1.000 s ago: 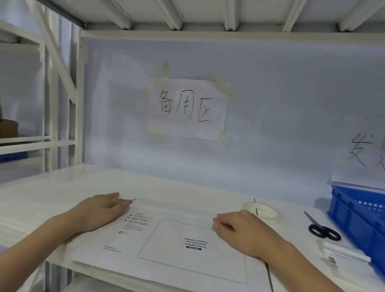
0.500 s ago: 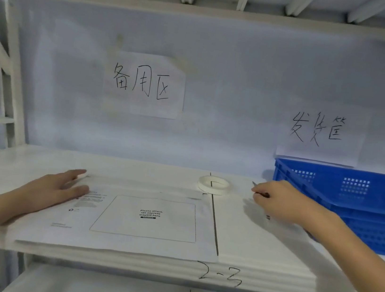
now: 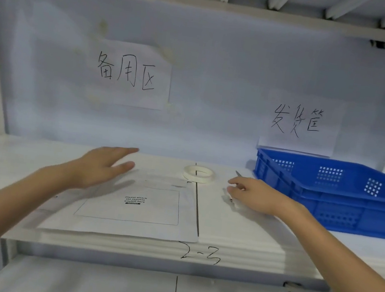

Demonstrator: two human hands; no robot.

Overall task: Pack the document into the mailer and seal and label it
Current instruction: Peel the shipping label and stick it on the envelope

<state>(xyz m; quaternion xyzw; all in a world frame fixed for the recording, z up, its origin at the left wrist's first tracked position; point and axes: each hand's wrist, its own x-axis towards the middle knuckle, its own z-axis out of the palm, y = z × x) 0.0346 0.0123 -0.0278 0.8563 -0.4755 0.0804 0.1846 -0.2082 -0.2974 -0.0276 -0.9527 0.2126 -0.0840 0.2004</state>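
White metal shelving frames the workspace, with two handwritten paper signs [image 3: 132,74] taped to the pale back wall and a blue crate [image 3: 333,193] standing at the right end of the shelf [image 3: 10,165]. On that shelf the mailer [image 3: 128,208] lies flat near the front edge, printed waybill box facing up; whether the document is already inside cannot be told from this view. The left hand [image 3: 101,167] hovers just above the mailer's far left corner, its grip open with fingers straight and spread, holding nothing. The right hand [image 3: 253,195] is beside the crate, fingers curled down onto a small white paper [image 3: 234,199] with dark print at its edge, probably the label, though it is too hidden to be sure; a thin blade tip [image 3: 239,173], likely scissors, pokes out behind it, and I cannot tell which of the two the grip is closing on. A roll of tape [image 3: 198,174] sits between the two hands, just past the mailer's far right corner. The step in hand looks like fetching the sealing or labelling supplies. Next, the right hand needs a clean pinch on the thin sheet without creasing it, then a carry to the printed box while the left hand presses the mailer flat
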